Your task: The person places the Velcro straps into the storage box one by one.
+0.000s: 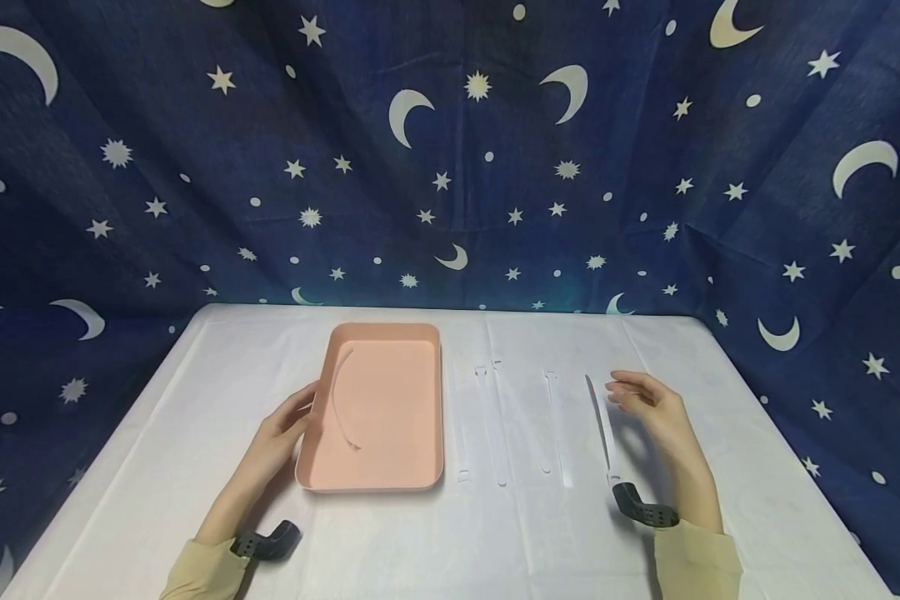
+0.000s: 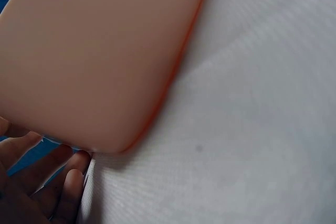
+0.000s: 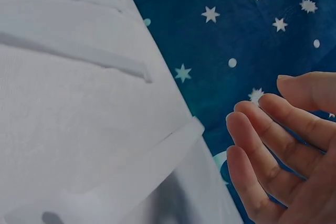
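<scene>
Four fingers of the right hand (image 1: 656, 412) bend loosely with the thumb held apart, a fairly wide gap, and no object shows between them. Just left of those fingertips is a white strap (image 1: 606, 433), bowed, part of it seeming to lift from the white tabletop (image 1: 555, 542) above a shadow. It looks light, thin and springy, more apt to flex or slide than break; a pinch across the middle of the raised band should be easiest, since a fully flat one would be hard to get a nail under. The left hand (image 1: 279, 432) rests its fingers against the left wall of a pink tray (image 1: 397, 400); whether it truly grips, I cannot tell. The tray looks stiff and light, best steadied by its side wall. Inside, near that wall, one slender strap (image 1: 333, 400) lies curved. Between tray and right hand, more pale straps (image 1: 557, 425) lie lengthwise, hard to pick out against the white cover. Beyond hangs dark blue cloth (image 1: 450, 125) with moons and stars.
</scene>
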A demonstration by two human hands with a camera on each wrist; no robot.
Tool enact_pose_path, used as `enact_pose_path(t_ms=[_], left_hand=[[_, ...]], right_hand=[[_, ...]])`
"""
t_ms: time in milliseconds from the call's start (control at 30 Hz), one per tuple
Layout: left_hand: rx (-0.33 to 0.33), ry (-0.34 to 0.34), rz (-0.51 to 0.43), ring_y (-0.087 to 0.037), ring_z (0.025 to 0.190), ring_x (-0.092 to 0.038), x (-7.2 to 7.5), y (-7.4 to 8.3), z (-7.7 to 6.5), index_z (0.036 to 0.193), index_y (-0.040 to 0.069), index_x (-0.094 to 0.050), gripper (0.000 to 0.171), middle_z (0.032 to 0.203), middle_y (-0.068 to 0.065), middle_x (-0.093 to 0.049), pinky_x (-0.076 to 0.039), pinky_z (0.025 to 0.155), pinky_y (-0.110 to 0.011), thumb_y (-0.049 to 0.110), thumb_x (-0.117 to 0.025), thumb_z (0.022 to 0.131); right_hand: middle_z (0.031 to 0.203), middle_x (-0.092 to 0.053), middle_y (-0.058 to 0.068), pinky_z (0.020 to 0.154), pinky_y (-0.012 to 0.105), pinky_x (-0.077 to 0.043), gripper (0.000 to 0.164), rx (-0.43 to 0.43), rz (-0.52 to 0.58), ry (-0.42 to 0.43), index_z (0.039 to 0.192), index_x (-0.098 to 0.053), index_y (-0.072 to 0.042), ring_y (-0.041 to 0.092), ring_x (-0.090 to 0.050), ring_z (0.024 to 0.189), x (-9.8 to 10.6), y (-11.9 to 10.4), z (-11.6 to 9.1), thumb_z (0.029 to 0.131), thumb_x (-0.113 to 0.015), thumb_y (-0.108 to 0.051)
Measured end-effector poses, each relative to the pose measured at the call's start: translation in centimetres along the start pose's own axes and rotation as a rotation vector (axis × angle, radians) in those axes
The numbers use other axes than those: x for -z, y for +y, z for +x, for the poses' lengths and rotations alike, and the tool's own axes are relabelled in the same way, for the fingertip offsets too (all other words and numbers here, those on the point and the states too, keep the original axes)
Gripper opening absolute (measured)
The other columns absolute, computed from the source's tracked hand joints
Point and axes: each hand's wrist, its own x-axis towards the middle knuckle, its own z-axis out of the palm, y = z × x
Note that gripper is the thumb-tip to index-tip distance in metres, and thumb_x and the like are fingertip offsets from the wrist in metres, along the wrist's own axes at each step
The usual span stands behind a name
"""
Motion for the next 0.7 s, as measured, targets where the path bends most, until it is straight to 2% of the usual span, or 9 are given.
enact_pose_path(t_ms=[300, 533, 633, 700], left_hand=[[-0.010, 0.003, -0.015, -0.041, 0.141, -0.035, 0.0, -0.2, 0.1, 0.151, 0.019, -0.031, 0.053, 0.158, -0.012, -0.028, -0.028, 0.113, -0.064, 0.032, -0.046, 0.102], [-0.012, 0.001, -0.020, -0.041, 0.141, -0.035, 0.0, -0.3, 0.1, 0.151, 0.019, -0.030, 0.054, 0.158, -0.013, -0.028, -0.029, 0.113, -0.064, 0.033, -0.046, 0.102], [-0.014, 0.000, -0.020, -0.041, 0.141, -0.035, 0.0, -0.3, 0.1, 0.151, 0.019, -0.031, 0.054, 0.158, -0.013, -0.028, -0.028, 0.113, -0.065, 0.033, -0.046, 0.102], [-0.015, 0.001, -0.017, -0.041, 0.141, -0.035, 0.0, -0.4, 0.1, 0.151, 0.020, -0.031, 0.053, 0.158, -0.012, -0.028, -0.028, 0.113, -0.065, 0.033, -0.046, 0.102]], right_hand=[[0.081, -0.064, -0.027, 0.070, 0.013, -0.054, 0.045, -0.146, -0.068, 0.027, 0.127, -0.052, 0.010, -0.008, -0.063, 0.079, 0.2, 1.3, 0.2, 0.095, -0.060, -0.021], [0.080, -0.062, -0.027, 0.072, 0.013, -0.054, 0.046, -0.224, -0.085, 0.013, 0.130, -0.052, 0.008, -0.010, -0.061, 0.080, 0.0, 2.1, 0.4, 0.096, -0.059, -0.022], [0.086, -0.064, -0.022, 0.073, 0.013, -0.054, 0.048, -0.254, -0.112, -0.005, 0.132, -0.051, 0.005, -0.010, -0.060, 0.081, -0.1, 2.3, 0.5, 0.096, -0.060, -0.025], [0.094, -0.068, -0.011, 0.073, 0.013, -0.054, 0.049, -0.269, -0.133, -0.022, 0.134, -0.050, 0.003, -0.011, -0.060, 0.081, -0.2, 2.4, 0.5, 0.096, -0.060, -0.027]])
